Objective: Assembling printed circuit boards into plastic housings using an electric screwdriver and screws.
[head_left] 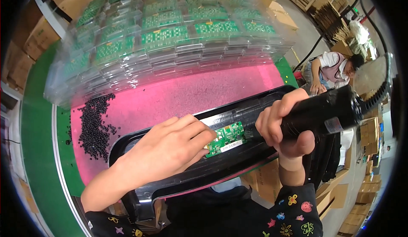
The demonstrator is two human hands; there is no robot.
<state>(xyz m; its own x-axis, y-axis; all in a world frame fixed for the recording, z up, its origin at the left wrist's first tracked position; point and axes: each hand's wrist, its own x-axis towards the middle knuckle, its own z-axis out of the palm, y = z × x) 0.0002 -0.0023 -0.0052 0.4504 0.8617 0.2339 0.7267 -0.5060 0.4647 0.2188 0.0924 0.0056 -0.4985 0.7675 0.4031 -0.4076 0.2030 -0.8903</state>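
Fingers of our right hand (pixel 275 122) are curled closed around a fat black power screwdriver (pixel 327 109). Fingers of our left hand (pixel 170 147) bend over the left end of a green circuit board (pixel 227 139). That board sits inside a long black plastic shell (pixel 238 164), between our two hands. The shell lies slanted near us on a pink mat (pixel 187 96), and the mat is on a green worktop (pixel 72 171). On the left we see a loose heap of tiny black bits (pixel 94 130). At the back, clear plastic trays (pixel 161 58) full of green boards (pixel 163 35) are piled up. Off to our right, another person (pixel 333 69) leans forward, near cardboard boxes (pixel 369 135).

Our left arm reaches in from the lower left, back of the hand up. We cannot tell if those fingers pinch the board or just press it. Our right arm comes up from the lower right, and the screwdriver's black cord (pixel 376 96) runs off to the right.
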